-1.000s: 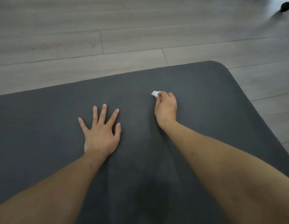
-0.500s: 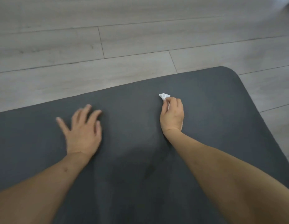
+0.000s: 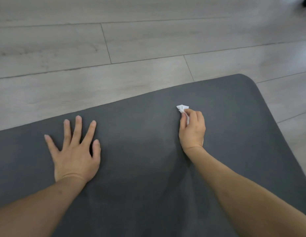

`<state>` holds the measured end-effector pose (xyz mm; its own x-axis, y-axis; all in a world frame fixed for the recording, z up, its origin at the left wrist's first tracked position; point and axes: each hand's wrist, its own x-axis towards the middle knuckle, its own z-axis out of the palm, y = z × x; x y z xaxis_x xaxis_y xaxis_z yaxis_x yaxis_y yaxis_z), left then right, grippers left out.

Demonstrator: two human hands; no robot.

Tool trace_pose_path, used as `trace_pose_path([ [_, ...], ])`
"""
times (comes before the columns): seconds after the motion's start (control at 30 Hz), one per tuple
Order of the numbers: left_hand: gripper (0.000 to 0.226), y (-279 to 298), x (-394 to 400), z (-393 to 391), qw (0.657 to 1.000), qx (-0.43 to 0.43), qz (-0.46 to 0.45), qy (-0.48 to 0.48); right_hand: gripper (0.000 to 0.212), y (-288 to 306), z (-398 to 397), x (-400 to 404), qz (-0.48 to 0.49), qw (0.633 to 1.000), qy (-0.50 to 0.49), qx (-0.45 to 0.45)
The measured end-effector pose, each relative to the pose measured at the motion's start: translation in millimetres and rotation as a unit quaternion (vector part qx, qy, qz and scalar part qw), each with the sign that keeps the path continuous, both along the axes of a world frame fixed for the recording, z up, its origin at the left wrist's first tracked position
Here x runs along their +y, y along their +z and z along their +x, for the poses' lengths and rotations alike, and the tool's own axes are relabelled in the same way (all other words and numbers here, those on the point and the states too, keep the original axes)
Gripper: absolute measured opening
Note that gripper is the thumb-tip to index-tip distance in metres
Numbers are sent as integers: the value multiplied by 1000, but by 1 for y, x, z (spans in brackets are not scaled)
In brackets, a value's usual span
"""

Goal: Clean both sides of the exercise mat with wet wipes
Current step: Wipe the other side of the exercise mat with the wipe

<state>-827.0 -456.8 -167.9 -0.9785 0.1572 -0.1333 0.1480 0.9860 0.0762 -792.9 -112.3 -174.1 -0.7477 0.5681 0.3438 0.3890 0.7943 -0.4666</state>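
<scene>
Fingers of the left hand (image 3: 75, 151) are lying spread flat on the dark mat (image 3: 140, 159); the right hand (image 3: 192, 130) is pinching a crumpled white wipe (image 3: 182, 108) against it.

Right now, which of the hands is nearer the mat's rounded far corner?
Right. The right hand, gripping the wet wipe, sits just short of the mat's rounded corner; the left hand lies flat, much farther left.
</scene>
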Motion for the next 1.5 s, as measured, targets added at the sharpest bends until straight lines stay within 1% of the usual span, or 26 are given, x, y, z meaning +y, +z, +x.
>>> trace_pose_path([
  [0.17,63,-3,-6,-3,1000,11,-2,-20,11,18,-18,-1,15,997,73,-17],
  [0.23,63,-4,-7,-4,999,20,-6,-28,14,29,-50,6,-4,999,43,-30],
  [0.3,63,-6,-7,-6,999,24,-8,-39,16,28,-74,2,-34,998,-25,-55],
  [0.37,63,-8,-8,-8,998,30,-14,-47,14,21,-84,-31,-46,998,-40,-36],
  [0.43,63,-8,-9,-11,998,31,-17,-53,15,18,-81,-95,-45,996,73,-16],
  [0.5,63,-8,-9,-12,998,35,-15,-56,15,18,-71,-143,-21,973,227,-33],
  [0.53,63,-8,-9,-12,998,37,-17,-56,14,18,-72,-146,-6,960,275,-51],
  [0.57,63,-8,-9,-12,997,39,-18,-58,13,19,-76,-131,9,955,289,-67],
  [0.6,63,-8,-8,-13,997,42,-17,-60,12,21,-81,-106,35,960,268,-76],
  [0.67,63,-7,-9,-15,997,42,-19,-62,13,28,-85,-44,69,982,158,-83],
  [0.73,63,-6,-8,-15,997,40,-18,-62,13,40,-84,3,42,995,24,-88],
  [0.8,63,-5,-7,-15,997,38,-17,-61,13,43,-90,-9,22,995,-61,-75],
  [0.83,63,-5,-7,-15,997,37,-13,-61,11,38,-95,-37,19,996,-52,-64],
  [0.9,63,-5,-8,-15,997,37,-10,-61,10,32,-97,-118,7,995,90,-51],
  [0.97,63,-6,-9,-15,997,37,-14,-63,9,31,-84,-177,18,958,278,-71],
  [1.0,63,-6,-10,-15,997,37,-14,-64,10,31,-83,-178,32,942,324,-75],
  [1.03,63,-6,-11,-15,997,37,-14,-64,11,31,-87,-158,39,942,325,-76],
  [1.1,63,-7,-11,-15,997,41,-14,-62,12,31,-97,-89,62,968,228,-89],
  [1.17,63,-8,-10,-15,997,41,-13,-63,13,41,-97,-18,62,989,76,-107],
  [1.23,63,-7,-10,-15,997,42,-10,-62,16,46,-94,4,39,995,-21,-89],
  [1.27,63,-7,-10,-15,997,42,-8,-62,15,47,-95,-12,34,995,-34,-82],
  [1.33,63,-6,-10,-16,997,41,-1,-62,12,40,-95,-77,18,997,32,-63],
  [1.37,63,-6,-10,-16,997,42,2,-62,11,36,-92,-115,10,992,112,-54],
  [1.43,64,-7,-10,-16,997,44,4,-67,11,33,-73,-169,10,954,290,-73],
  [1.47,64,-7,-11,-16,997,45,5,-68,11,34,-68,-169,30,933,348,-83],
  [1.5,65,-7,-11,-15,997,46,6,-67,11,35,-71,-150,47,927,361,-86],
])
